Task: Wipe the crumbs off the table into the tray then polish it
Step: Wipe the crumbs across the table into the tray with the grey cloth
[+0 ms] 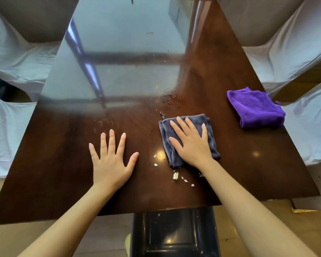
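Observation:
My right hand (190,143) lies flat, fingers spread, pressing a folded grey-blue cloth (212,143) onto the dark brown table (63,164). Several white crumbs (175,176) are scattered just in front of and left of the cloth, near the table's front edge. My left hand (111,160) rests flat on the bare wood to the left, fingers apart, holding nothing. A black tray (174,232) sits below the front edge of the table, under the crumbs, with a few white specks in it.
A folded bright purple cloth (256,108) lies near the table's right edge. Water droplets (165,94) spot the glossy middle. Chairs in white covers (295,58) stand on the right and on the left (13,58).

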